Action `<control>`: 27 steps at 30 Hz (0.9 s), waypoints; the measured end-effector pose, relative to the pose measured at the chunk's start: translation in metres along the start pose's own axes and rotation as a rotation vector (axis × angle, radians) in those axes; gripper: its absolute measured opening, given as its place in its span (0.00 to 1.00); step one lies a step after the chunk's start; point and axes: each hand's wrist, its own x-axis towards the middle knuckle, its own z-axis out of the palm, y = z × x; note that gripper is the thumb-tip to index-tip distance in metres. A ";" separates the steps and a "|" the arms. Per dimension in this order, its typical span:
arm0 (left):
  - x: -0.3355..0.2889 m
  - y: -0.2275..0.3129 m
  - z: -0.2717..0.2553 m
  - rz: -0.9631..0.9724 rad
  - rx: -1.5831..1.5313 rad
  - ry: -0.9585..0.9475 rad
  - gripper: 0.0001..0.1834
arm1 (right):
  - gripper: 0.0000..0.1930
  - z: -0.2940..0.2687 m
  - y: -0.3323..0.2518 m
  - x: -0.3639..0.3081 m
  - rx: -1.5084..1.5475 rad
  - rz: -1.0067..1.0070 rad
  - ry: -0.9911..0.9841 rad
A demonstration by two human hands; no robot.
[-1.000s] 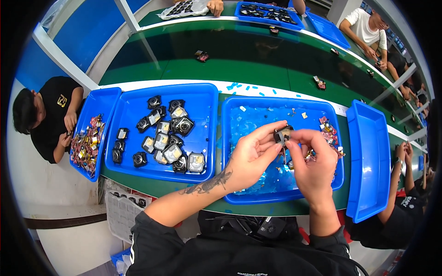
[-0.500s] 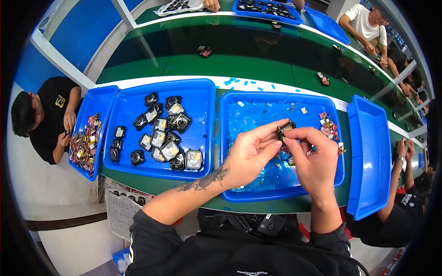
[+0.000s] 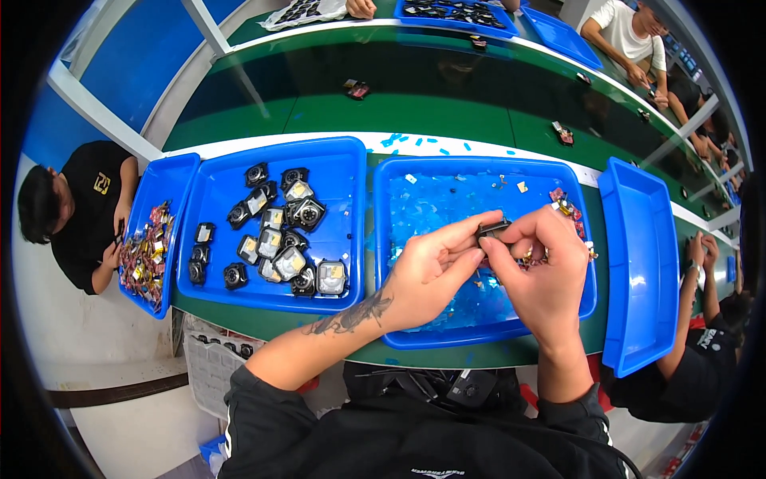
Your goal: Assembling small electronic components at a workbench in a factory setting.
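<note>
My left hand (image 3: 427, 271) and my right hand (image 3: 538, 271) meet over a blue tray (image 3: 479, 339) strewn with clear film scraps. Together they pinch a small black square part (image 3: 493, 229), the left fingertips on its left end and the right fingers curled over its right side. A few small red and gold pieces (image 3: 565, 206) lie in the tray's far right corner, just beyond my right hand. Much of the part is hidden by my fingers.
A second blue tray (image 3: 215, 295) to the left holds several black and silver square parts (image 3: 275, 235). A narrow tray (image 3: 159, 180) of red and gold bits sits further left, an empty-looking one (image 3: 638, 263) at right. People sit at left, right and far side of the green conveyor (image 3: 415, 88).
Both hands stay over the tray on the same small part; my fingers have shifted slightly around it.
</note>
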 end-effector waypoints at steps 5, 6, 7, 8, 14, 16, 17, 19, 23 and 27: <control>0.002 -0.002 0.001 -0.066 -0.026 0.013 0.24 | 0.10 0.002 0.010 0.000 -0.015 -0.034 -0.005; 0.003 0.000 0.001 -0.065 -0.026 0.009 0.24 | 0.10 0.004 0.017 -0.001 0.157 0.009 -0.002; 0.003 0.004 0.002 -0.044 -0.069 0.057 0.24 | 0.10 0.005 0.021 -0.001 0.330 0.051 0.001; 0.002 0.008 0.002 -0.023 -0.113 0.106 0.24 | 0.10 0.000 0.016 -0.006 0.606 0.314 -0.025; 0.003 -0.002 -0.007 0.096 -0.067 0.124 0.18 | 0.11 0.001 0.020 -0.027 0.768 0.426 -0.163; 0.000 0.006 -0.010 0.086 0.346 -0.002 0.16 | 0.10 0.003 0.022 -0.027 0.810 0.411 -0.111; 0.000 0.013 -0.008 0.159 0.536 -0.003 0.17 | 0.08 0.001 0.019 -0.023 0.850 0.441 -0.104; 0.001 0.014 -0.005 0.302 0.681 0.022 0.18 | 0.08 -0.002 0.022 -0.023 0.878 0.486 -0.150; 0.002 0.006 -0.007 0.539 0.935 0.044 0.18 | 0.06 -0.007 0.026 -0.024 0.920 0.524 -0.232; 0.003 0.006 -0.006 0.616 1.016 0.047 0.16 | 0.05 -0.010 0.027 -0.022 0.962 0.530 -0.252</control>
